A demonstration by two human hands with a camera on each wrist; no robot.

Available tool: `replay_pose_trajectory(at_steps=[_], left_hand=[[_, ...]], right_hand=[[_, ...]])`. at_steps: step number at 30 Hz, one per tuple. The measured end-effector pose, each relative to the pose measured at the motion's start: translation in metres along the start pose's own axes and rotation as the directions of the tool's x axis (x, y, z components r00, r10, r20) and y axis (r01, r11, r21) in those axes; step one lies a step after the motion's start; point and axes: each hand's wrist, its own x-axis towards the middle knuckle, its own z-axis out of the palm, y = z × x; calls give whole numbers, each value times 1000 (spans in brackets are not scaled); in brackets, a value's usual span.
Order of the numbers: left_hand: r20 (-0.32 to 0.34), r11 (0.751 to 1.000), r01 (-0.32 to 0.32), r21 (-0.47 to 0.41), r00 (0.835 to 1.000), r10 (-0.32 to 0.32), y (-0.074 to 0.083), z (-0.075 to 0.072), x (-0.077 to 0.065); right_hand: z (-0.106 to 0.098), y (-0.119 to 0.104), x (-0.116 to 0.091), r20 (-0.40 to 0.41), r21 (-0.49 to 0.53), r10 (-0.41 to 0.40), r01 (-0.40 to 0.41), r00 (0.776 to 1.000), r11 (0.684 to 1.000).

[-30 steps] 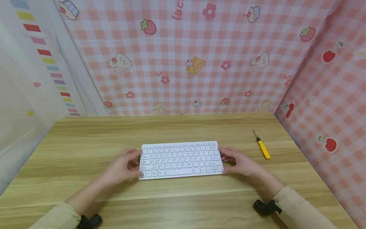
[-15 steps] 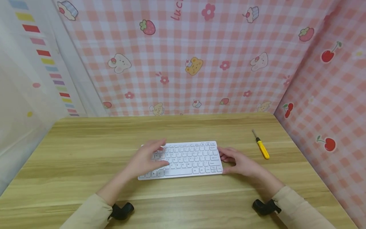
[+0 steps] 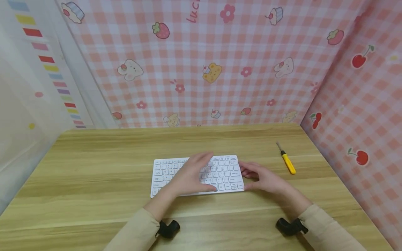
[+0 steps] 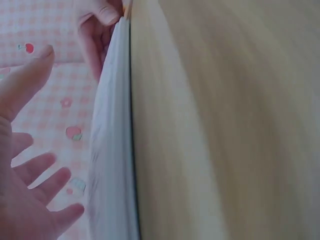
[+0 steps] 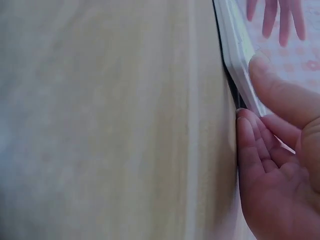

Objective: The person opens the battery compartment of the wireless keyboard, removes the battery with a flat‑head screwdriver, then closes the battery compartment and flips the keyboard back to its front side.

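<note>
A white keyboard (image 3: pixel 226 172) lies flat on the wooden table. My left hand (image 3: pixel 190 176) hovers over its middle, fingers and thumb spread, hiding many of the keys. In the left wrist view a gap shows between the left hand (image 4: pixel 27 190) and the edge-on keyboard (image 4: pixel 112 150). At the keyboard's right end, my right hand (image 3: pixel 265 179) holds the short side between thumb and fingers. Seen from the right wrist, the thumb (image 5: pixel 277 92) is on the near corner and the curled fingers (image 5: pixel 255 142) meet the edge low down, by the tabletop.
A screwdriver (image 3: pixel 288 163) with a yellow handle lies right of the keyboard, beyond my right hand. The wooden table (image 3: pixel 103 157) ends at a pink checked cloth (image 3: pixel 194 97) behind, with another cloth wall (image 3: pixel 361 122) on the right. Black wrist cameras (image 3: pixel 169 229) hang by both sleeves.
My left hand has let go of the keyboard's left end and moved right across the keys to the middle. The right hand and the keyboard have stayed in place.
</note>
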Motion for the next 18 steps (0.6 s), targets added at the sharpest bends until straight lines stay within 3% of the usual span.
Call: replay_pose_trajectory(at_steps=[5,9,18], left_hand=[[4,996,-42,84,999,41,8,18,18],[40,988,-36,147,999,31,14,29,29],[132,960,-19,278,991,-19,21,46,47]], right_hand=[[-2,4,0,-1,6,-27,27,1000,1000],[-6,5,-3,7,17,-67,67,998,998],[-20,3,-15,-45,54,45,-43,998,998]])
